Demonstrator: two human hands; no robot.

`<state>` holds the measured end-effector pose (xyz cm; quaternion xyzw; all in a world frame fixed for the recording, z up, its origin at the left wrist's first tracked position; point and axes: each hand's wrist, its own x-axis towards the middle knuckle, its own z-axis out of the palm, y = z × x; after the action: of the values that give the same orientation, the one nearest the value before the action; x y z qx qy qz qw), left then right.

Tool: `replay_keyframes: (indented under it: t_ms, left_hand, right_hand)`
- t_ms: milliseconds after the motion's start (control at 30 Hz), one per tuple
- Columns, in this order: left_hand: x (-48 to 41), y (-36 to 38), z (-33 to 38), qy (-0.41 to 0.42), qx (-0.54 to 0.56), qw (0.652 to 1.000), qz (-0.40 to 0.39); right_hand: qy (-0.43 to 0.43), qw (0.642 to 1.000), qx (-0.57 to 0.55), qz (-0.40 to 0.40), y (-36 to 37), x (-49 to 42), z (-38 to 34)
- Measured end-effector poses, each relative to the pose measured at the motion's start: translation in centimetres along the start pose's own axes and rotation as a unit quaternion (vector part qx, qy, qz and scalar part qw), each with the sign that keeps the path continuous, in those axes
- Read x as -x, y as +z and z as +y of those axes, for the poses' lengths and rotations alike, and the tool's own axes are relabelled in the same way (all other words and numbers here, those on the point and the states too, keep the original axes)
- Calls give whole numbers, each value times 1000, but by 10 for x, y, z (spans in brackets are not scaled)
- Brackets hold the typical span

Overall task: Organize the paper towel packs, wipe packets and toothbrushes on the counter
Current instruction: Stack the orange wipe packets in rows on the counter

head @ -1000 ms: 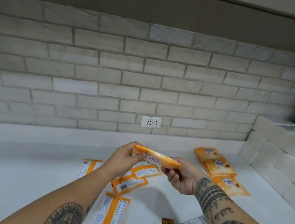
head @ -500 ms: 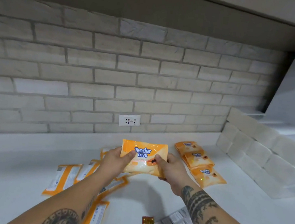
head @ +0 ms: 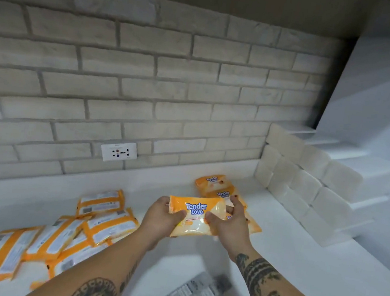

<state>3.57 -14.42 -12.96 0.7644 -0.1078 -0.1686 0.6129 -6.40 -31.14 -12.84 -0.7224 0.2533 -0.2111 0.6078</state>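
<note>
Fingers [head: 236, 202] of left hand [head: 160, 218], right hand [head: 230, 225] gripping wipe packet [head: 195, 218], moved right, nearer packet row [head: 214, 183]

We turned the wipe packet [head: 194, 217] from edge-on to face up, so that its blue lettering came to show, and the thumbs of the left hand [head: 160, 219] and right hand [head: 229, 224] came to lie on its printed front. We then carried it rightward and lower, away from above the loose face-down packets [head: 107, 225] to the near end of the row of face-up packets [head: 214, 185], where it overlapped the nearest one in our view. Our gaze swung right with it, and more of the stacked paper towel packs [head: 306, 187] came into sight.
</note>
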Motion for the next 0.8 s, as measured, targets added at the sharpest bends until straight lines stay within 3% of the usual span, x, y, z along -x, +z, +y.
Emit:
replay_keyframes:
  t_ms: [133, 433, 700, 800]
  left_hand:
    - [-20, 57, 2, 13, -103, 994, -34]
    - [-65, 161, -15, 7, -250, 967, -58]
    - [-87, 196, -37, -23, -309, 949, -47]
    - [-92, 198, -43, -33, -338, 939, -45]
  right_hand:
    - [-35, 990, 137, -22, -44, -35, 24]
    - [-38, 954, 288, -72, -111, -112, 83]
    - [-68, 928, 353, -97, -120, -150, 122]
    - [-71, 893, 433, -104, -116, -150, 124]
